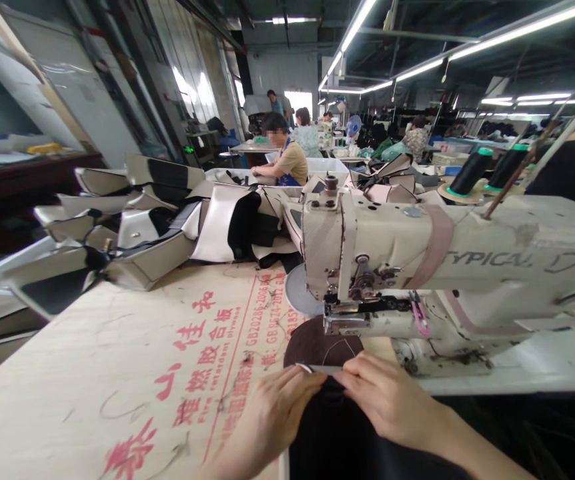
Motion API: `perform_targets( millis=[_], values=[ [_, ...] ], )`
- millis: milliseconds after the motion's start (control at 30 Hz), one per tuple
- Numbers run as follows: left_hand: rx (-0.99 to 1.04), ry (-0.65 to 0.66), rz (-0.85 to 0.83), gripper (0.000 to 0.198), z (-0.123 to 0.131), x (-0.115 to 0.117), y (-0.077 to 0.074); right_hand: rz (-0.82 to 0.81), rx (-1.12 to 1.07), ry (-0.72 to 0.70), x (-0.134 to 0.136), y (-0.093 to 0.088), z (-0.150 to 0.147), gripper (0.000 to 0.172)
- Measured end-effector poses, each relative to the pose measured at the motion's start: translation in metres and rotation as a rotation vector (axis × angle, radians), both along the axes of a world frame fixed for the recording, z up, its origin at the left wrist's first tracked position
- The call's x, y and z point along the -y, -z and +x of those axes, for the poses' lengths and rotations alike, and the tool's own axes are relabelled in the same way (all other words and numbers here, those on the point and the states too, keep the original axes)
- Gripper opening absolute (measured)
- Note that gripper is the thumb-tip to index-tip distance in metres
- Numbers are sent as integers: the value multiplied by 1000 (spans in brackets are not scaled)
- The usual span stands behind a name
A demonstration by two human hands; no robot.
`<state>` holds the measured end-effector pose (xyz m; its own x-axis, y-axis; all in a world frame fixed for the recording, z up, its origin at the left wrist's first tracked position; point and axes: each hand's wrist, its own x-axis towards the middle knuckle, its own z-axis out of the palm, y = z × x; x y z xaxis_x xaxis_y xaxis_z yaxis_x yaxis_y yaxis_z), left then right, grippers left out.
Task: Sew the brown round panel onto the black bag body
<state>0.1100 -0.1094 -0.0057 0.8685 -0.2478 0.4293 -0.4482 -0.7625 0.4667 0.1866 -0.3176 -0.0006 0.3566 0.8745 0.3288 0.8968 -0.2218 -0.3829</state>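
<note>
The work table is a pale plywood board (117,360) with red printed characters and a red line across it; loose thread ends lie on its surface; at its far left side a heap of grey and black cut pieces (157,220) rests directly on the wood, some of them folded over each other; a cream sewing machine (447,273) stands on a white base on the right part of the table; a dark brown fabric piece (317,347) lies flat on the board under the machine head, at the near edge.
</note>
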Motion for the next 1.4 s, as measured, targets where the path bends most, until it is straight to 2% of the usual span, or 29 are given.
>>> perform_targets(
  millis=[133,300,533,633,833,1000,1100,1233,1300,1333,1400],
  values=[
    [-10,7,82,19,1,-2,2,53,61,46,-6,9,0,27],
    [-47,10,186,25,3,-4,2,111,-99,78,-13,11,3,17],
    [-297,-63,-71,23,6,2,-11,61,-313,104,-17,2,2,16],
    [-301,-87,-148,22,7,6,-9,60,-293,110,-18,2,1,17],
    [-295,-225,-229,20,4,8,-1,129,-170,154,-23,14,1,18],
    [-243,-213,-253,22,-1,9,-5,175,-131,146,-24,18,0,20],
    [-260,-281,-391,22,3,15,-5,209,-116,131,-24,20,1,18],
    [-433,-524,-871,35,20,6,-1,219,-87,135,-23,23,2,15],
    [-500,-605,-1039,41,21,-6,0,221,-109,142,-23,25,1,15],
    [-503,-618,-1046,43,18,-11,0,223,-126,145,-23,25,0,15],
    [-478,-588,-929,45,3,-16,-1,222,-149,146,-22,25,-1,15]
  ],
)
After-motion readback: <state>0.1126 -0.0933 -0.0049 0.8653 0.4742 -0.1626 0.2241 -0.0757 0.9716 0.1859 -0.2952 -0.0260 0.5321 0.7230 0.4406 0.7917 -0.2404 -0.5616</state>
